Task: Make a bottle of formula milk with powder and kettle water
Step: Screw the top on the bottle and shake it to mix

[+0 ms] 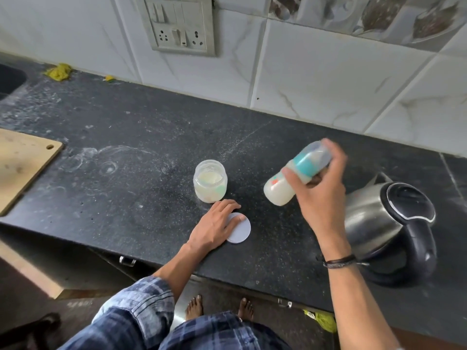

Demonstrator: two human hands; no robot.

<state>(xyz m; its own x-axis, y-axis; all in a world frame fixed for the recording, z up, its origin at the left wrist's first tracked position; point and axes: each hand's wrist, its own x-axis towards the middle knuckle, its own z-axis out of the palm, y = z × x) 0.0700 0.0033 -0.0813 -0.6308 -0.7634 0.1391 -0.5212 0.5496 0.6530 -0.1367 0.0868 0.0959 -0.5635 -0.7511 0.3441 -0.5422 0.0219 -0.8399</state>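
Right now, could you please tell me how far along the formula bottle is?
Done: the bottle looks filled white and is capped. In hand: the right hand grips it tilted in the air; the left hand rests on the lid. Left: the powder jar stands open.

Motion blur smears the right hand point(321, 188) and the translucent plastic baby bottle with teal collar and clear cap point(279, 190) that it grips. The fingers cover the bottle's shoulder, and the print just below the grip is unreadable. Right of the grip, the forearm hides the near flank of the stainless-steel kettle with black lid and handle point(389, 223). Left of the grip, the left hand point(217, 221) covers part of the flat white round lid point(241, 231), and a pale green patch inside the clear plastic jar point(210, 181) is indistinct. Far left of the grip, the frame edge cuts the wooden board point(22, 168) and the dark sink point(10, 77).
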